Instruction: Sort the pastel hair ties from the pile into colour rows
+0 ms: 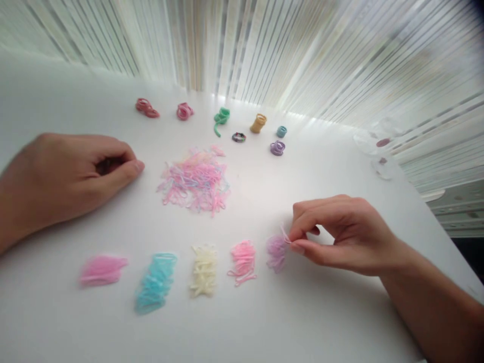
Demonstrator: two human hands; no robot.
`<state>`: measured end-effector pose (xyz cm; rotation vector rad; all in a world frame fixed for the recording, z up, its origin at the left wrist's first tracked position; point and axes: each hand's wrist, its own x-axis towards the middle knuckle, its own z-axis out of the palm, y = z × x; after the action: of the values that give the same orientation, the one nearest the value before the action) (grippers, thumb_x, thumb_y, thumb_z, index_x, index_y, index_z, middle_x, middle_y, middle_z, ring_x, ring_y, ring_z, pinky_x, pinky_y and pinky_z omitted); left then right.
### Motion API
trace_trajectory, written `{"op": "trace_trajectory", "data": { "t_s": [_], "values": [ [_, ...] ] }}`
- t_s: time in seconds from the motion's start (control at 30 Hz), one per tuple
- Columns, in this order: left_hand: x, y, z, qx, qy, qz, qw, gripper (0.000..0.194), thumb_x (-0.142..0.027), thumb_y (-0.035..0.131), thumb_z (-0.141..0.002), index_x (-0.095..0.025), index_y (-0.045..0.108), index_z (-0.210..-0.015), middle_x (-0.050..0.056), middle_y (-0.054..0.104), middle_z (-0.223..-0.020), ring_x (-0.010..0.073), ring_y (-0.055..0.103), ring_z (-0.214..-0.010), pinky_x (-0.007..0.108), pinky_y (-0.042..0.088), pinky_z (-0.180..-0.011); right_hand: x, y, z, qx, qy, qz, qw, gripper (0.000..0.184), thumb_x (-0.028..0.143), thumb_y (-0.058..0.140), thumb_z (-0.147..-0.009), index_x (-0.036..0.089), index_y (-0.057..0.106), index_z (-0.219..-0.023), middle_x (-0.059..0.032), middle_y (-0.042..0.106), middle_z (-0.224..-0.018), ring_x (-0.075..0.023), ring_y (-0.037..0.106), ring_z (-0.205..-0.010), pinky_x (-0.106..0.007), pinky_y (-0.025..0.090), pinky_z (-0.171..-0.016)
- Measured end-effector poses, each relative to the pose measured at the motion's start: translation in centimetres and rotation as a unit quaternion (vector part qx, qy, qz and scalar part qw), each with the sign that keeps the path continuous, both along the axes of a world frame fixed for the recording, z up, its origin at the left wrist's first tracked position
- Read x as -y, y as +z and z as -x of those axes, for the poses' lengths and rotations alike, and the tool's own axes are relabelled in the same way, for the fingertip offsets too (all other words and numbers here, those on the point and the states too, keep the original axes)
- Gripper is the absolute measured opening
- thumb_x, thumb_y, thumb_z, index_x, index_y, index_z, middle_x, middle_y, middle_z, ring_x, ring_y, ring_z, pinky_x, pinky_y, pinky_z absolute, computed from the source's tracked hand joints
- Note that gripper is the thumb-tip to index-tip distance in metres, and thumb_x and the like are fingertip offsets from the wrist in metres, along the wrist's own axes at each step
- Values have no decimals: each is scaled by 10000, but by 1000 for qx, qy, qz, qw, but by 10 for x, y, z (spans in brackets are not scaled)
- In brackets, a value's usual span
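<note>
My right hand [336, 234] pinches a thin pale rubber band [284, 233] between thumb and forefinger, right beside a small lilac pile [276, 252] of bands. My left hand [71, 174] rests on the white table [264, 322] at the left, fingers curled in, its thumb tip pointing toward a mixed heap of pastel bands [195, 180] in the middle. Whether the left hand holds anything is hidden inside the curl. In front lie sorted piles: pink [101, 269], turquoise [156, 282], cream [204, 270] and rose [242, 260].
Thicker hair ties lie in a row at the back: red [146, 108], pink [184, 111], green [221, 119], a dark multicoloured one [239, 136], tan [258, 123], blue [281, 131] and purple [277, 148]. Clear containers [380, 146] stand at the right edge. A striped curtain hangs behind.
</note>
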<state>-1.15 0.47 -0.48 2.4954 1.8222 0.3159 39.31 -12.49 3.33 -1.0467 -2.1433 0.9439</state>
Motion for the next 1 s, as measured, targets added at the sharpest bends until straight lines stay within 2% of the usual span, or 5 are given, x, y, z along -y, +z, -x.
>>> {"op": "trace_trajectory", "data": {
  "t_s": [0.27, 0.5, 0.63, 0.87, 1.0],
  "values": [
    [8, 8, -17, 37, -35, 17, 999, 362, -505, 496, -930, -216, 688, -828, 37, 707, -816, 205, 575, -758, 341, 328, -698, -10, 20, 54, 10, 13, 39, 999, 154, 172, 798, -967, 210, 803, -818, 14, 721, -660, -98, 564, -593, -236, 464, -557],
    [14, 8, -23, 77, -68, 25, 994, 304, -389, 531, -971, -205, 665, -769, 53, 774, -891, 212, 629, -786, 367, 314, -681, -21, 28, 131, 85, 66, -44, 993, 149, 142, 763, -951, 242, 833, -866, 21, 755, -684, -106, 598, -548, -238, 429, -448],
    [15, 6, -23, 102, -67, 29, 992, 293, -371, 550, -976, -204, 702, -791, 50, 790, -904, 211, 640, -783, 367, 312, -670, -25, 22, 167, 125, 114, -107, 980, 164, 99, 729, -954, 200, 833, -879, -5, 795, -757, -124, 682, -617, -265, 509, -560],
    [15, 4, -24, 123, -73, 16, 990, 272, -356, 578, -970, -207, 745, -816, 48, 804, -904, 221, 669, -793, 366, 367, -702, -28, 11, 186, 223, 137, -134, 956, 184, 88, 708, -950, 161, 864, -884, -54, 777, -755, -204, 728, -687, -341, 517, -643],
    [15, 4, -24, 121, -71, 15, 990, 280, -363, 563, -970, -210, 738, -814, 44, 797, -892, 216, 654, -777, 370, 340, -693, -26, 11, 184, 227, 134, -143, 954, 163, 89, 723, -945, 157, 868, -918, -53, 778, -761, -205, 725, -684, -342, 529, -656]
  ]
}}
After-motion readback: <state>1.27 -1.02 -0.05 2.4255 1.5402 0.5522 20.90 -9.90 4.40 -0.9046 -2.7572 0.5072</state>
